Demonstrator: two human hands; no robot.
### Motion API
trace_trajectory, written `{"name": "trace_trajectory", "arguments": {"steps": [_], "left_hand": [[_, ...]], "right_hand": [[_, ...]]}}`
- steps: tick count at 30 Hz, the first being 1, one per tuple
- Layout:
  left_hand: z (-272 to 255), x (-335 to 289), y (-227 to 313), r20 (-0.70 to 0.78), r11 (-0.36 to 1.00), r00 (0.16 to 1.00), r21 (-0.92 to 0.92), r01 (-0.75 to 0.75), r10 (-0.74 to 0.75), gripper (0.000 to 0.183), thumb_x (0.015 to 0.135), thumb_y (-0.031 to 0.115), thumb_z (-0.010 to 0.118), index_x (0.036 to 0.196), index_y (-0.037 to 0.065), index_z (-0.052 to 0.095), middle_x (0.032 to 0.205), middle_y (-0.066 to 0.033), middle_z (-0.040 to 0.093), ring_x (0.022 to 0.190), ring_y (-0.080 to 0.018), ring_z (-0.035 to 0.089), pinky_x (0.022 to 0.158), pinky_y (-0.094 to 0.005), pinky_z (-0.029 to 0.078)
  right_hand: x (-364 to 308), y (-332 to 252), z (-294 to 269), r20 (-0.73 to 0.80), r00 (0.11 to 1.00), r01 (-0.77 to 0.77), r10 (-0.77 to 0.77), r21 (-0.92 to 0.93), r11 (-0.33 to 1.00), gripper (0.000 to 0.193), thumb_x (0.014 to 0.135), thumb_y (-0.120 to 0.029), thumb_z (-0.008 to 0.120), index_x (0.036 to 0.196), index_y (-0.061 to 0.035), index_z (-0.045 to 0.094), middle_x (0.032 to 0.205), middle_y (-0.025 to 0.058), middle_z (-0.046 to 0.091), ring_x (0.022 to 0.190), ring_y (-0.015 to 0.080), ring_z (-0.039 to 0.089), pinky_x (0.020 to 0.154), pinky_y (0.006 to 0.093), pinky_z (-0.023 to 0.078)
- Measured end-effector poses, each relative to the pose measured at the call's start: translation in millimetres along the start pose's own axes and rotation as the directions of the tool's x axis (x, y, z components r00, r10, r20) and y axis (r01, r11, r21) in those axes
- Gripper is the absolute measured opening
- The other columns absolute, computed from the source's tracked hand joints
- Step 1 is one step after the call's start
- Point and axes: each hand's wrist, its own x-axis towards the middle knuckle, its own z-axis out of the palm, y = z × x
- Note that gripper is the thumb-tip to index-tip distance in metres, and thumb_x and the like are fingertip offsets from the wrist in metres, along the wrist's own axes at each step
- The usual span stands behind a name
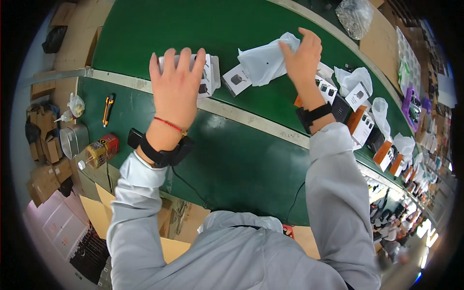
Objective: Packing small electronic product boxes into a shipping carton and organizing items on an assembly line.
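Observation:
My left hand (175,79) lies spread over a white printed box (208,77), its fingertips reaching the box's far side; the thumb is hidden. To the right, another white box (236,80) with a dark device pictured on it lies tilted, partly under a white plastic bag (265,60). My right hand (303,55) is at the bag's right end, with thumb and fingers apart and nothing between them. Whether the thumb touches the bag, I cannot tell. Both wrists wear black straps.
Several white and orange boxes (361,126) and plastic bags (380,113) line the green belt (193,26) on the right. On the green table (241,164) at left lie an orange utility knife (108,110) and a yellow-labelled bottle (102,151). A metal strip (251,115) divides belt and table.

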Motion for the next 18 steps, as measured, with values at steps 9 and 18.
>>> {"name": "trace_trajectory", "arguments": {"steps": [9, 18], "left_hand": [[20.8, 33.2, -51.4, -0.004, 0.978, 0.999, 0.208, 0.036, -0.036, 0.081, 0.071, 0.021, 0.085, 0.145, 0.018, 0.053, 0.13, -0.0062, 0.058, 0.125, -0.0307, 0.052, 0.11, -0.0596, 0.038], [105.7, 27.7, 59.8, 0.29, 0.661, 0.806, -0.463, 0.59, -0.516, 0.121, 0.065, 0.07, 0.085, 0.158, 0.011, 0.036, 0.145, -0.0183, 0.047, 0.133, -0.04, 0.043, 0.1, -0.0617, 0.039]], "right_hand": [[-74.2, -65.3, -21.7, 0.269, 0.949, 0.241, -0.164, -0.286, 0.927, 0.009, 0.089, -0.015, 0.068, 0.09, -0.0103, 0.061, 0.098, 0.0044, 0.063, 0.099, 0.0253, 0.062, 0.08, 0.0397, 0.049], [-46.6, -69.0, -99.5, 0.239, 0.96, -0.212, 0.143, 0.291, 0.933, 0.015, 0.101, -0.014, 0.063, 0.102, -0.0014, 0.055, 0.075, 0.0161, 0.06, 0.061, 0.0277, 0.06, 0.058, 0.0388, 0.046]]}}
